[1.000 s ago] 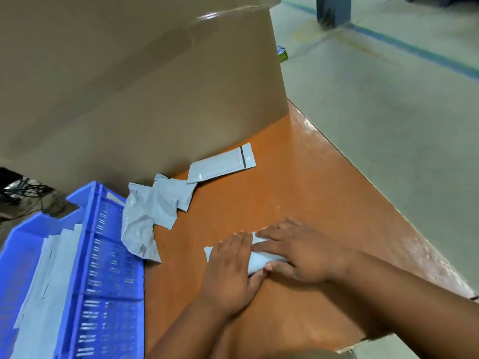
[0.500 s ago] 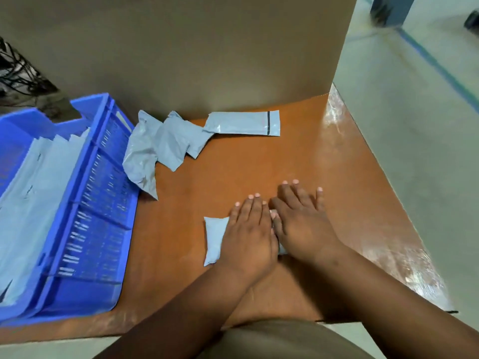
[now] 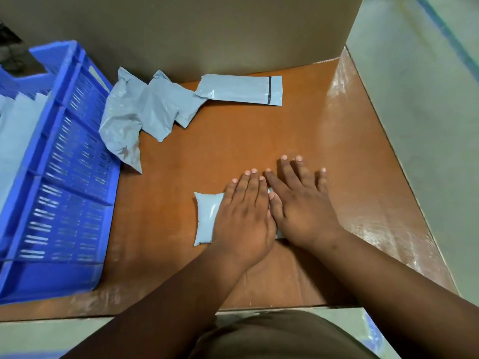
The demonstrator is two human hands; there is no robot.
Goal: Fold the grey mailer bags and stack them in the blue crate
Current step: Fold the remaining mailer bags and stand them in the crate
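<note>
A folded grey mailer bag (image 3: 206, 218) lies on the brown table (image 3: 233, 151). My left hand (image 3: 243, 216) and my right hand (image 3: 302, 206) press flat on it side by side, fingers straight, hiding most of it. Only its puffed left end shows. Several unfolded grey mailer bags (image 3: 145, 110) lie crumpled near the back, one flat with a black strip (image 3: 241, 90). The blue crate (image 3: 59, 177) stands at the left with grey bags (image 3: 13, 141) inside.
A tall cardboard wall (image 3: 207, 29) closes the back of the table. The table's right edge (image 3: 383, 130) drops to a pale green floor. The near table edge runs just in front of my body.
The view has swung to look straight down at the table. My right hand turned from gripping the bag's edge to lying flat; both hands now press the folded bag.
</note>
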